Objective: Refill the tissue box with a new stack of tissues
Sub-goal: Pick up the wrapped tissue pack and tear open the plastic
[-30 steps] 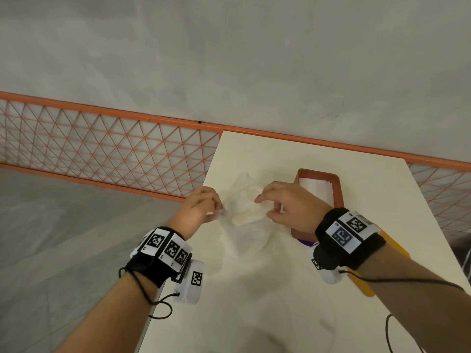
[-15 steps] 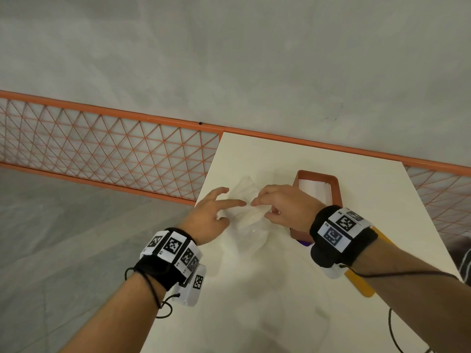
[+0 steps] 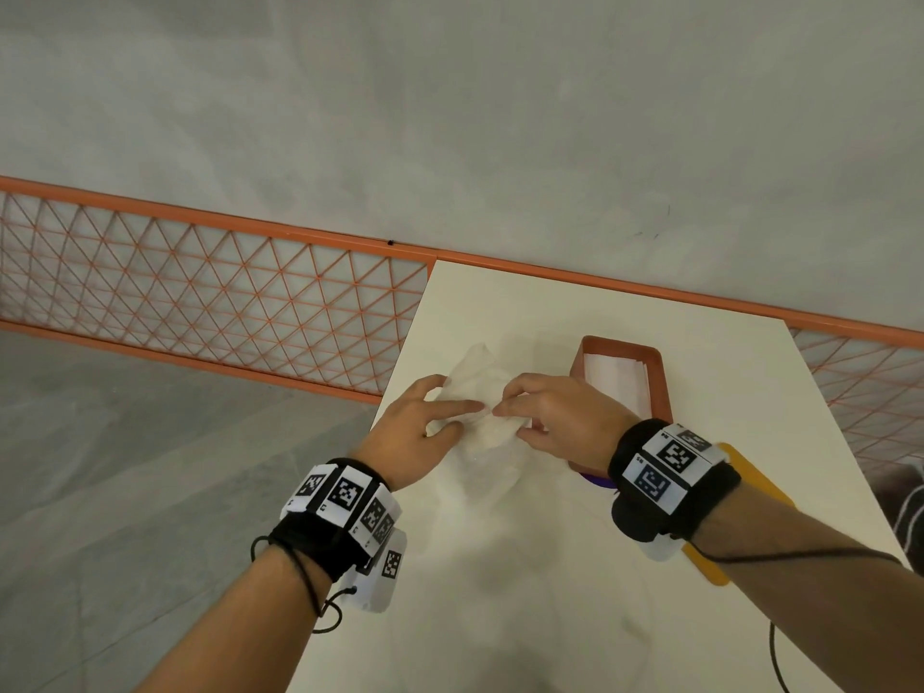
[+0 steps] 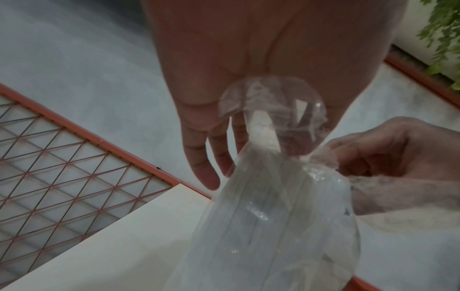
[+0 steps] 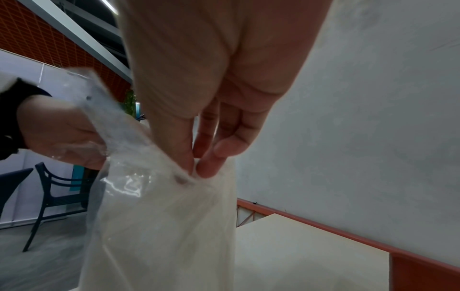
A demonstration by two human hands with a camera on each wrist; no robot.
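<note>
A clear plastic bag (image 3: 492,462) with a pale stack of tissues inside hangs over the white table (image 3: 550,592). My right hand (image 3: 505,407) pinches the bag's top edge between thumb and fingers, which the right wrist view shows as right hand (image 5: 196,165) on bag (image 5: 161,226). My left hand (image 3: 450,412) lies against the bag's upper left with its fingers straight, index pointing at the right hand. In the left wrist view the left hand (image 4: 211,167) sits partly behind the bag (image 4: 273,216). The orange tissue box (image 3: 662,392) stands open behind my right hand, with white tissues (image 3: 617,380) in it.
A yellow flat piece (image 3: 750,487) lies on the table under my right wrist, with a bit of something purple (image 3: 595,480) beside the box. An orange mesh railing (image 3: 200,302) runs along the table's far and left sides. A dark chair (image 5: 49,196) stands off to the left.
My left hand has let go of its pinch on the bag's left side, straightened its fingers and moved right toward the right hand. The right hand keeps its pinch.
</note>
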